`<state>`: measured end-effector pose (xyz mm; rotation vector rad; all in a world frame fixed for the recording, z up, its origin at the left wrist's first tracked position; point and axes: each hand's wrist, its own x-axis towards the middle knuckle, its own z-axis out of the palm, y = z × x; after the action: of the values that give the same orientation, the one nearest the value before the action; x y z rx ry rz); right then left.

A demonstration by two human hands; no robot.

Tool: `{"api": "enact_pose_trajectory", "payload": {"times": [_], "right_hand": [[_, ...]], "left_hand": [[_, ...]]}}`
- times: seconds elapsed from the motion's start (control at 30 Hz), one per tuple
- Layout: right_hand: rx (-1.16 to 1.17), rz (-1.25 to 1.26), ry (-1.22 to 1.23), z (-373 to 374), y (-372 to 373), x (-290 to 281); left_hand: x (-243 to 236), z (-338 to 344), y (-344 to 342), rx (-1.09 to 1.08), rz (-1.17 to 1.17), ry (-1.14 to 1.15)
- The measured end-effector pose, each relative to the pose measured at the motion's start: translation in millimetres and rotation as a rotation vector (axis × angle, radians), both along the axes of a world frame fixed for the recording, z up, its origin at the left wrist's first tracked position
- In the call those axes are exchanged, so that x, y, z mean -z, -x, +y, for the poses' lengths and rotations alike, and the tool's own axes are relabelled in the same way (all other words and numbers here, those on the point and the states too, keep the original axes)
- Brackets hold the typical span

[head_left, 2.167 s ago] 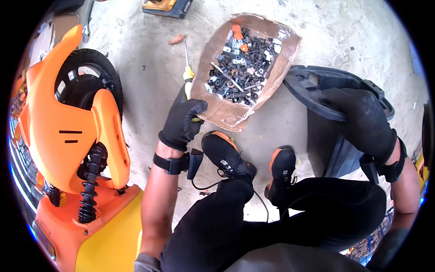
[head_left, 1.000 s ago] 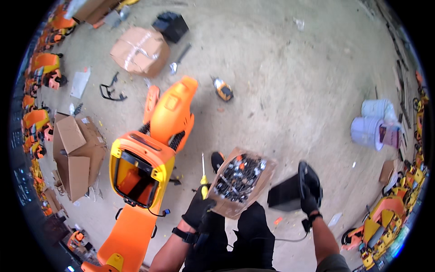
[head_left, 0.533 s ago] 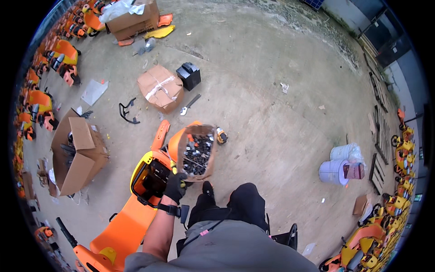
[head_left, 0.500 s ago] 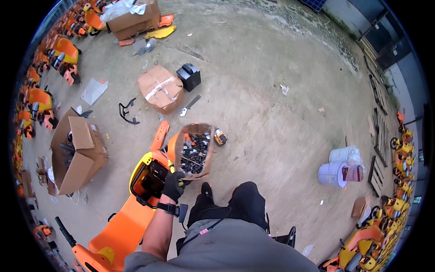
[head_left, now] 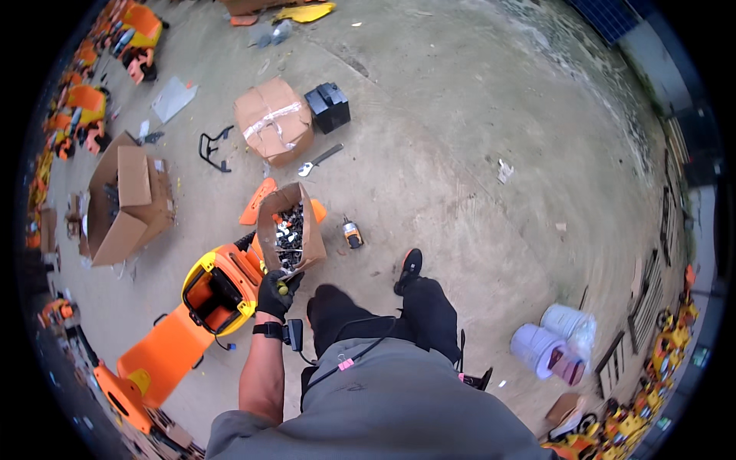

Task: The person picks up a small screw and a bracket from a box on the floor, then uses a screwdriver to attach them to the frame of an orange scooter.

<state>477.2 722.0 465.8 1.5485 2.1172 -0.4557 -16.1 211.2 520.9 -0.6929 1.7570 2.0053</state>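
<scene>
My left hand [head_left: 277, 294], in a dark glove, is closed around a yellow tool [head_left: 283, 287] with a rounded end; its kind is mostly hidden by the fingers. The hand is against the near edge of an open cardboard box [head_left: 310, 238]; I cannot tell whether it also grips the box. Inside lie many small black, white and orange parts [head_left: 288, 234]. Orange panels show behind and beside the box. Left of the hand is an orange and yellow scooter [head_left: 165, 349] with an open black compartment [head_left: 215, 295]. My right hand is out of view.
A yellow and black power drill [head_left: 352, 233] lies right of the box. Beyond are an adjustable wrench [head_left: 320, 160], a taped carton [head_left: 272, 123], a black battery [head_left: 328, 107] and a black bracket [head_left: 215, 149]. An open carton [head_left: 132, 201] stands left, white buckets [head_left: 539, 349] right.
The view has shifted as I step. The parts box now stands farther from the drill and shows more of its right side. My left hand stays at its near edge, still around the yellow tool.
</scene>
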Motion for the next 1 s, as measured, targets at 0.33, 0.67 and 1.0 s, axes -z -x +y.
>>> {"api": "enact_pose_trajectory", "payload": {"times": [0.33, 0.67, 1.0], "right_hand": [[-0.403, -0.007, -0.077, 248.8, 331.0, -47.6], [-0.486, 0.434, -0.122, 311.8, 593.7, -74.2], [-0.56, 0.211, -0.008, 397.1, 781.7, -9.2]], "left_hand": [[-34.5, 86.5, 60.1, 0.276, 0.089, 0.454], [27.4, 156.0, 170.6, -0.166, 0.096, 0.124], [38.1, 172.4, 243.9, -0.575, 0.088, -0.088]]}}
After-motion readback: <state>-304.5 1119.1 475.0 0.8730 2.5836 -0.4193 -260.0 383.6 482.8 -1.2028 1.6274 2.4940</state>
